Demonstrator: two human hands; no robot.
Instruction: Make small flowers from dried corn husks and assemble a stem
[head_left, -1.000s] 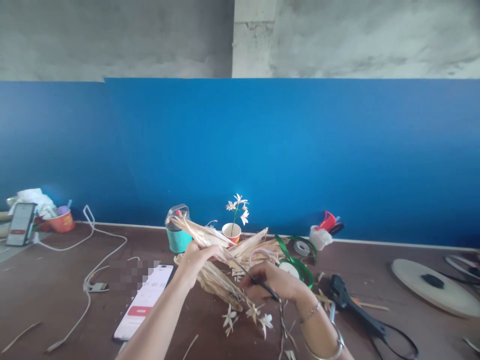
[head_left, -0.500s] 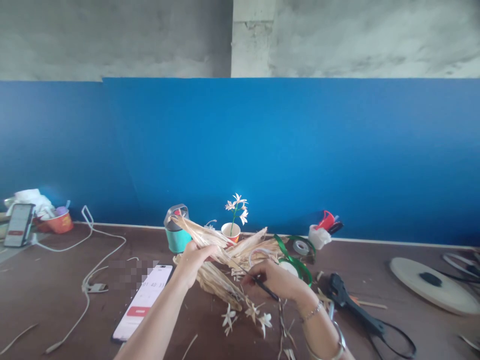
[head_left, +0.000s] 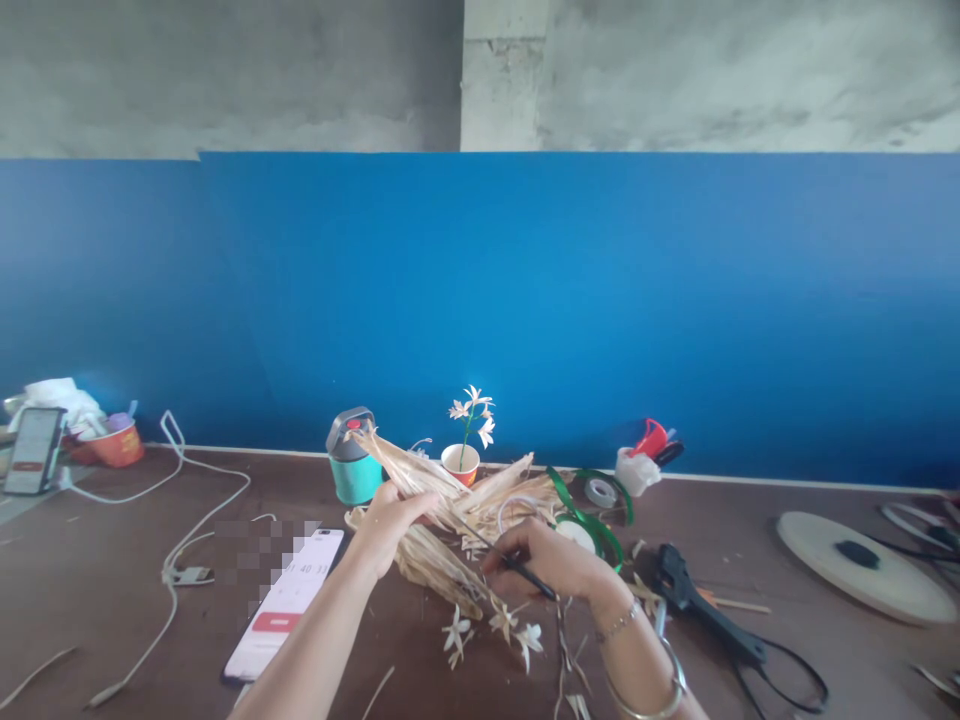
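My left hand [head_left: 391, 522] is closed around a dried corn husk [head_left: 412, 472], its pale, papery length slanting up and left past the thumb. Scissors [head_left: 534, 580] with a dark handle are gripped in my right hand [head_left: 546, 560], and their thin blades reach left to the husk's lower end. Whether the blades are apart is too small to tell. More husks [head_left: 439, 572] lie beneath both hands. Just below them rest white husk flowers [head_left: 456, 632]. Behind, a paper cup [head_left: 460, 462] holds a green stem with several white flowers [head_left: 477, 405].
A phone [head_left: 289, 610] lies left of my left forearm, near a white cable [head_left: 180, 540]. A teal container [head_left: 355, 470] stands behind. Green ribbon [head_left: 600, 525] and a tape roll [head_left: 601, 492] lie right. Farther right are a black glue gun [head_left: 705, 610] and a round disc [head_left: 862, 570].
Both hands keep nearly the same place and hold. The view has shifted very slightly, and the upper tip of the husk sits a little farther right.
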